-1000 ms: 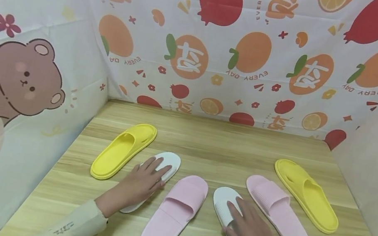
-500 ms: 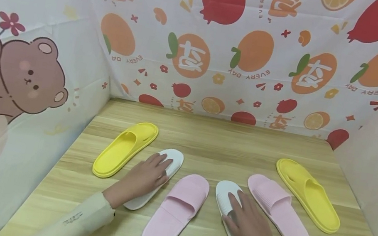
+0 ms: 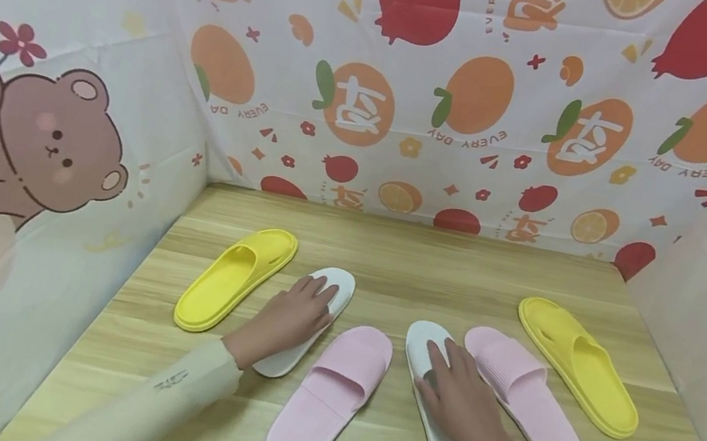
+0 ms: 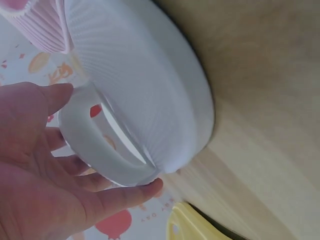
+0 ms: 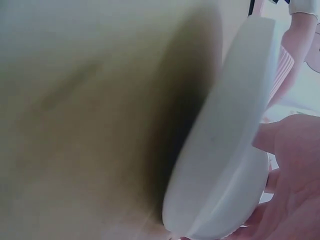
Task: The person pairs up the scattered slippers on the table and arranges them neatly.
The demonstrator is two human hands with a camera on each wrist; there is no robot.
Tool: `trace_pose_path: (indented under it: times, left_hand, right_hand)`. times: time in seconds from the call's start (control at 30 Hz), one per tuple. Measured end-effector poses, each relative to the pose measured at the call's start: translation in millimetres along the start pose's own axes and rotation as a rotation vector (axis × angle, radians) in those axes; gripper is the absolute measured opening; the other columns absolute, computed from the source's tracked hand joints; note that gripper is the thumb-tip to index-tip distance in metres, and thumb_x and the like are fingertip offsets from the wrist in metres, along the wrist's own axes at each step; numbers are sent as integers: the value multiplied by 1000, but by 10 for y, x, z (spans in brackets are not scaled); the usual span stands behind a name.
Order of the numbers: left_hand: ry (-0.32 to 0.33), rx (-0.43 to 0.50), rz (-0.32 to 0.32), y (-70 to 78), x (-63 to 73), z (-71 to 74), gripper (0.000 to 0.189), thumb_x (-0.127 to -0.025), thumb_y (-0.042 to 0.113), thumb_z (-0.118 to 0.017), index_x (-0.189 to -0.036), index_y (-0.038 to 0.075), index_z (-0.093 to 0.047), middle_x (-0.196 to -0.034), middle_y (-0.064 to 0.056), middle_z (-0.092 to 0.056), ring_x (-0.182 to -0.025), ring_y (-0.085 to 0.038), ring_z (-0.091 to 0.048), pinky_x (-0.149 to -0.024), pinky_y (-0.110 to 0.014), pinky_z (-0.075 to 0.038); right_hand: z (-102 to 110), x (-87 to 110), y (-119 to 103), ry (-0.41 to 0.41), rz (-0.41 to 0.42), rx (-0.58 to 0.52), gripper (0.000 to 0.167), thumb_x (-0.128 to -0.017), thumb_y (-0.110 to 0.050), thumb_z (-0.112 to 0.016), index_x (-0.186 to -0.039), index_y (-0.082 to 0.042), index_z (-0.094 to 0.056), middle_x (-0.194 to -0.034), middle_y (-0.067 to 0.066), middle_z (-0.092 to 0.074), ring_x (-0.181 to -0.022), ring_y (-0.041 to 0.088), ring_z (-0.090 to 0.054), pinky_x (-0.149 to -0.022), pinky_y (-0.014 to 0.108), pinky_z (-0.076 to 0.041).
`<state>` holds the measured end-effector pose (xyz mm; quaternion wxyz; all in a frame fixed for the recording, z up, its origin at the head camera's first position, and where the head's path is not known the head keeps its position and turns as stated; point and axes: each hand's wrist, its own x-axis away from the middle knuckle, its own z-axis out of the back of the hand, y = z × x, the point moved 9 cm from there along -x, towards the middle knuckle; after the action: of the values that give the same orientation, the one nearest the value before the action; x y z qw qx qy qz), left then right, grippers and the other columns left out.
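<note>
Head view, left grip (image 3: pixel 294 316), right grip (image 3: pixel 462 399) holding white slippers (image 3: pixel 424 346) (pink slipper (image 3: pixel 313 418) between)

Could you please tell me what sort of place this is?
Probably a staged booth: a fruit-print sheet hangs behind a wooden surface, with slippers in three colours spread across it.

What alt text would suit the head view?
A person's left grip and right grip each rest on a white slipper on a wood-grain surface. Beside them lie two pink slippers and two yellow slippers, before a fruit-print backdrop.
</note>
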<state>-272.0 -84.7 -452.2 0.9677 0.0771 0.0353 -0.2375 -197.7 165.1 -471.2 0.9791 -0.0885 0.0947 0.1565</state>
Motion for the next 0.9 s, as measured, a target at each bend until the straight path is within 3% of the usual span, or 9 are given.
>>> trace_pose_path:
  times: [0.1, 0.3, 0.67, 0.9]
  left_hand:
    - [8, 4, 1, 5, -69, -5, 51, -102, 32, -59, -146, 6, -50, -147, -25, -48, -136, -43, -46, -87, -64, -52]
    - [15, -6, 14, 27, -196, -20, 52, -102, 33, -58, -146, 7, -49, -147, -23, -49, -135, -40, -46, -85, -62, -53]
    - [41, -52, 0, 105, -477, -49, 48, -100, 33, -61, -140, 7, -54, -135, -20, -58, -120, -37, -55, -79, -53, -58]
    - [35, -42, -21, 147, -661, -60, 43, -100, 31, -63, -133, 4, -57, -127, -22, -62, -112, -38, -59, -82, -49, -57]
  right_hand:
    - [-23, -68, 18, -11, -22, -4, 61, -96, -44, -63, -147, -13, -50, -147, 22, -50, -133, 43, -49, -88, 64, -52]
    - [-7, -212, 5, 9, -5, 2, 60, -97, -40, -63, -146, -7, -51, -142, 25, -52, -130, 43, -50, -96, 58, -50]
    - [3, -518, 22, -50, -62, 1, 59, -98, -38, -61, -145, -4, -47, -134, 24, -52, -123, 40, -52, -65, 56, -55]
    - [-72, -714, 54, -90, -97, -18, 61, -99, -40, -59, -145, -2, -46, -131, 24, -51, -120, 41, -52, -66, 58, -55]
